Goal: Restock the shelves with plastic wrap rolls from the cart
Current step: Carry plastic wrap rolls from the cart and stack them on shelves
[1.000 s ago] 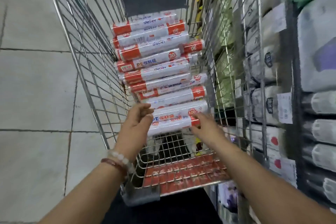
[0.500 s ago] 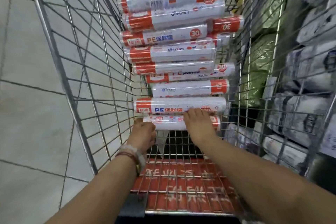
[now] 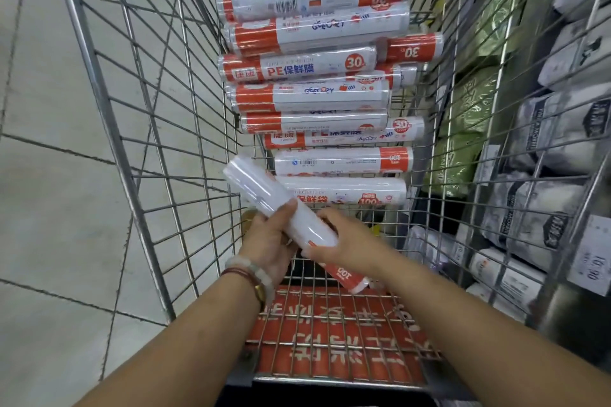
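Note:
A wire shopping cart (image 3: 109, 129) holds a stack of several white-and-orange plastic wrap rolls (image 3: 314, 96) lying crosswise. One roll (image 3: 264, 195) is lifted clear of the stack and tilted, its far end up to the left and its orange end down to the right. My left hand (image 3: 267, 238) grips this roll from the left at its middle. My right hand (image 3: 347, 241) holds it from the right, fingers curled round its lower part. The nearest roll left in the cart (image 3: 350, 192) lies just behind my hands.
Shelves (image 3: 542, 149) on the right carry grey, white and green packaged goods with price tags, close against the cart's side. A red plastic flap (image 3: 334, 337) with white characters lies at the cart's near end. Pale tiled floor (image 3: 49, 175) spreads to the left.
Both hands closed on the nearest roll, lifted it off the cart bottom and turned it from crosswise to diagonal. The camera has moved closer to the cart.

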